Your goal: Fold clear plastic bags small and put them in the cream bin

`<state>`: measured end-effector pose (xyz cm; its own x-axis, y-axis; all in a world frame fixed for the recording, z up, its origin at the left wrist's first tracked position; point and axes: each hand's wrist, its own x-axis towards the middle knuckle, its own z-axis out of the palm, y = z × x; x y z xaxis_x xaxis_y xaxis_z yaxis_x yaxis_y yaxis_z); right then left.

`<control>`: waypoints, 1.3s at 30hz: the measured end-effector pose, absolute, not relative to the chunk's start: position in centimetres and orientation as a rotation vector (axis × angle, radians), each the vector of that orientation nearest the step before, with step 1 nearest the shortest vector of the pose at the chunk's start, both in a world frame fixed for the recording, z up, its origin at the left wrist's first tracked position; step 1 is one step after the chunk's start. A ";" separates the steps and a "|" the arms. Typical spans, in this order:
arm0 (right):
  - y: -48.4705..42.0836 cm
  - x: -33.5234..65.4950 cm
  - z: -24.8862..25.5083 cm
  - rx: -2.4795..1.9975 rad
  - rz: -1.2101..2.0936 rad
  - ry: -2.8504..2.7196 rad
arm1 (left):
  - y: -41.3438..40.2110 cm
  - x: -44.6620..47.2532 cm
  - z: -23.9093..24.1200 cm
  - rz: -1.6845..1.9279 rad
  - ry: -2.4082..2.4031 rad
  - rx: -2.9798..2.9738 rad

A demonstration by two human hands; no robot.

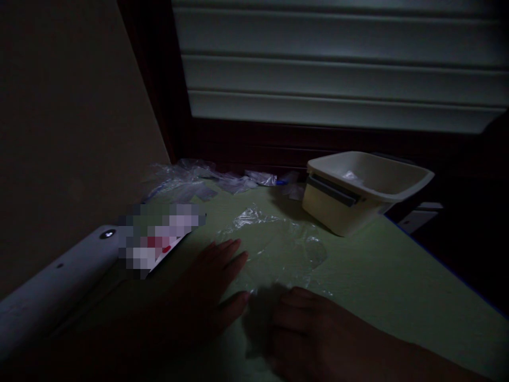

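A clear, thin, crumpled plastic sheet or bag (274, 246) lies spread on the pale green tabletop (413, 286). My left hand (217, 281) rests at its left edge, palm down, with the fingers stretched out and thumb apart. Close to the sheet's near edge is my right hand (308, 329), its fingers curled under toward the table. Whatever those curled fingers may hold is hidden from this side. The light is dim, and both hands are mostly in shadow.
A cream plastic bin (338, 207) with grey handles stands at back right, clear plastic inside. More clear plastic bags (186, 178) lie along the back edge. At left are a blurred-out flat item (163, 236) and a long white bar (59, 281). Behind is a slatted shutter (338, 74).
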<state>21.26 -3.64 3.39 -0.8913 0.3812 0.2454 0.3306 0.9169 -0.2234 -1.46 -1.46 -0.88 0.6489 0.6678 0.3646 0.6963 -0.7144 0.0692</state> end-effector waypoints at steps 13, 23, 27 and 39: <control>-2.8 21.9 4.1 -1.005 0.886 -2.157 | -1.5 -1.4 -0.5 -0.585 -1.044 -2.899; -1.3 22.0 2.6 -1.184 0.917 -2.129 | -1.5 -1.4 0.1 -0.553 -1.011 -2.912; -1.4 22.0 2.5 -1.171 0.907 -2.155 | -1.6 -1.5 0.0 -0.565 -0.989 -2.927; -1.9 22.4 3.1 -1.054 0.411 -2.333 | -1.6 -1.3 -0.4 -0.548 -1.059 -2.904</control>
